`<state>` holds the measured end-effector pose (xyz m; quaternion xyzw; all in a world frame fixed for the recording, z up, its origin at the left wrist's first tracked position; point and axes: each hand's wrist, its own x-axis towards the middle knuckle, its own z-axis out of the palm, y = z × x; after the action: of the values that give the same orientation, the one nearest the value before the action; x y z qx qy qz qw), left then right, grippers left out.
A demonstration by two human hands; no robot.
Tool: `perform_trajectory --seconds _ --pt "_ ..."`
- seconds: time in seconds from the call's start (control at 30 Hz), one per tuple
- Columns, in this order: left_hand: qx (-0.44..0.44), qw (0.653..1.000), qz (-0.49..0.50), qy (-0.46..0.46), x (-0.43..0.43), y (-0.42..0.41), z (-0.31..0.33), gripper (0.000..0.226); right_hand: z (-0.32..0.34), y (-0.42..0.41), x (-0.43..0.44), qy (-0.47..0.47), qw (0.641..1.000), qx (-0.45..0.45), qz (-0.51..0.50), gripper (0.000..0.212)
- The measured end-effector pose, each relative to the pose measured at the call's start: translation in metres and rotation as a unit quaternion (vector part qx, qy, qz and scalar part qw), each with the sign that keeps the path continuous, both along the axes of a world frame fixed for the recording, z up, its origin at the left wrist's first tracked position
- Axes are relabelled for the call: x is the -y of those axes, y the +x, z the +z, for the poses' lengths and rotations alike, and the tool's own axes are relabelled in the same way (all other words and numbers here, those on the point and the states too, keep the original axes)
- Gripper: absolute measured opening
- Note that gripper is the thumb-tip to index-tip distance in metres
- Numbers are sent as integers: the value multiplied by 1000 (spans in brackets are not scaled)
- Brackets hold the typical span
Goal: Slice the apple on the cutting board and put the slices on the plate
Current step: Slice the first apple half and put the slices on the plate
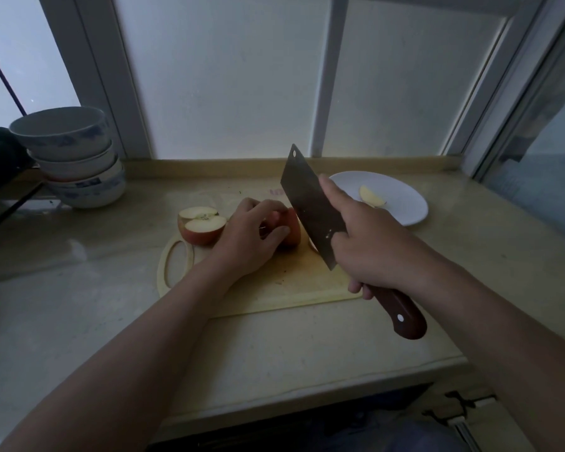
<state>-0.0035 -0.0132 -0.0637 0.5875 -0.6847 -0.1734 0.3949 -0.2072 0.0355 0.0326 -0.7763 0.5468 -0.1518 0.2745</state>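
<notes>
A pale cutting board (281,288) lies on the counter. My left hand (247,236) grips a red apple piece (292,228) on the board. My right hand (369,246) grips the brown handle of a cleaver (310,203), forefinger stretched along the blade, which is raised and tilted just right of that piece. An apple half (201,225), cut face up, rests at the board's far left corner. One pale slice (371,197) lies on the white plate (405,207) at the back right.
Three stacked bowls (75,158) stand at the back left beside a dark rack. A window sill and frosted panes run along the back. The counter's front edge is close below my arms.
</notes>
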Motion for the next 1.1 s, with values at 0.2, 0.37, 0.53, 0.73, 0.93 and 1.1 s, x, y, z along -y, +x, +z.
perform_trajectory --seconds 0.2,0.37,0.53,0.73,0.93,1.1 --pt "5 1000 0 5 1 0 0 36 5 1 -3 0 1000 0 -6 91" --pt "8 1000 1 3 0 0 0 37 4 1 -5 6 1000 5 -7 90" --pt "19 1000 -5 7 0 -1 -1 39 3 2 -5 6 1000 0 -5 89" --pt "21 1000 -17 13 1 1 0 42 7 3 -8 7 999 -33 -4 91" --pt "24 1000 -17 9 2 1 -2 42 13 -2 -21 29 998 -53 1 89" --pt "28 999 -16 10 2 1 -1 41 18 -5 -26 41 997 -68 -1 90"
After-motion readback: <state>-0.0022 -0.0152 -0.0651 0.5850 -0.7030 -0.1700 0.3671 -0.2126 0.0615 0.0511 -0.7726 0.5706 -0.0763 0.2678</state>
